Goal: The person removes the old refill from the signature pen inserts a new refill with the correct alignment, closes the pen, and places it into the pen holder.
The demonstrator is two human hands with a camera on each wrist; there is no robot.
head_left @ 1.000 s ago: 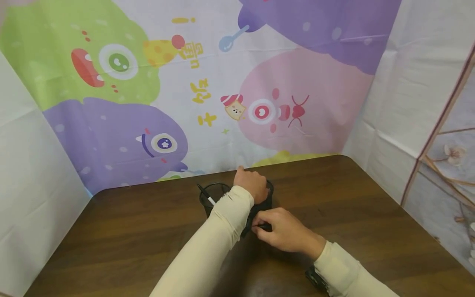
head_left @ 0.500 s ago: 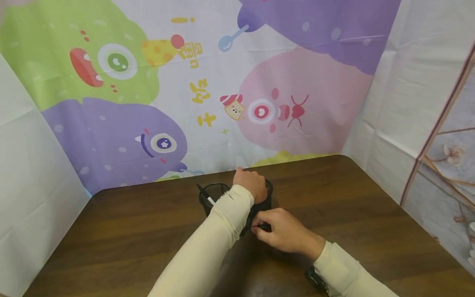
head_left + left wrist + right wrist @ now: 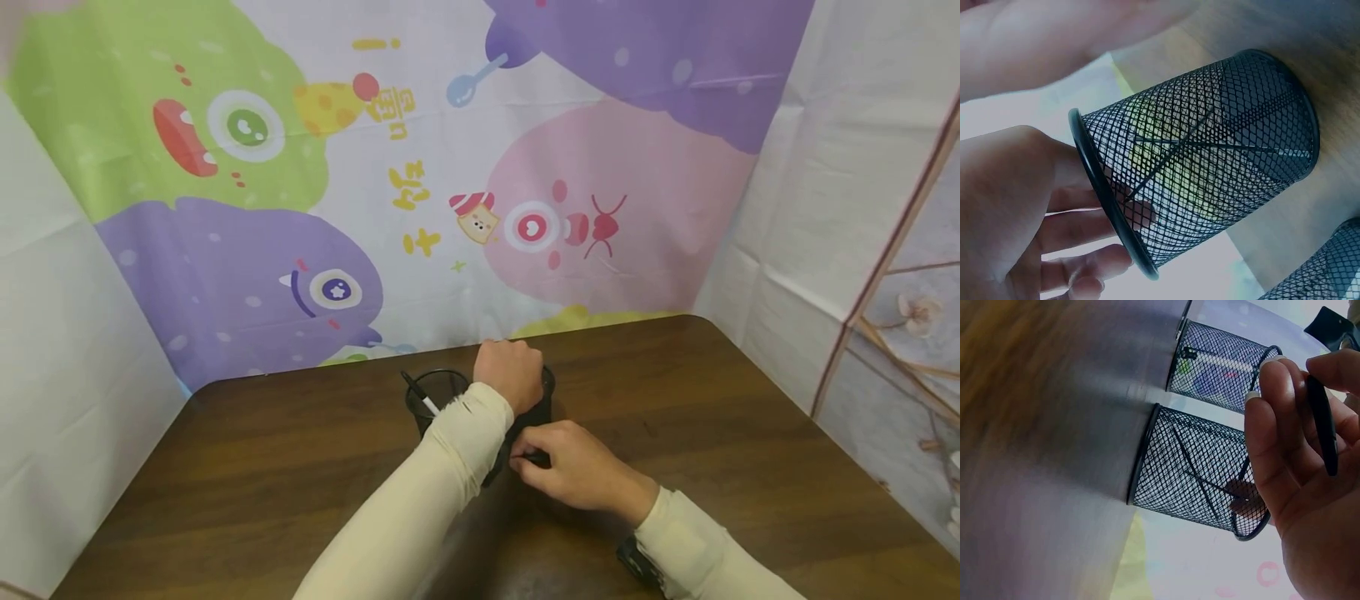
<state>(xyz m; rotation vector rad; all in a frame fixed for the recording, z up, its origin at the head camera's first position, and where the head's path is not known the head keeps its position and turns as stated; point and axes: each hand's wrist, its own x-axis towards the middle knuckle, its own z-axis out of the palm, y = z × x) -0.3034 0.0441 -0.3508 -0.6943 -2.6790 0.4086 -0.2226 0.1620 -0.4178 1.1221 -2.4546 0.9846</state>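
Note:
A black mesh pen holder stands under my left hand. The left fingers reach over its rim and inside, showing through the mesh, and appear to pinch the top end of a thin dark stick. That stick's lower end hangs short of the base. A second thin dark stick leans in the same holder, crossing it in the wrist views. Close in front of the holder, my right hand pinches a slim, tapered black pen-like piece between thumb and fingers; the fingers cover part of it.
Another black mesh pen holder stands just left of the first, with a white marker with a black cap leaning in it. The brown wood-grain table meets a cartoon-print cloth at the back, and pale cloth walls flank both sides.
The left hand has turned slightly at the wrist, and its raised knuckle has dropped level with the others. The right hand keeps its place and its hold. The head view has shifted a little.

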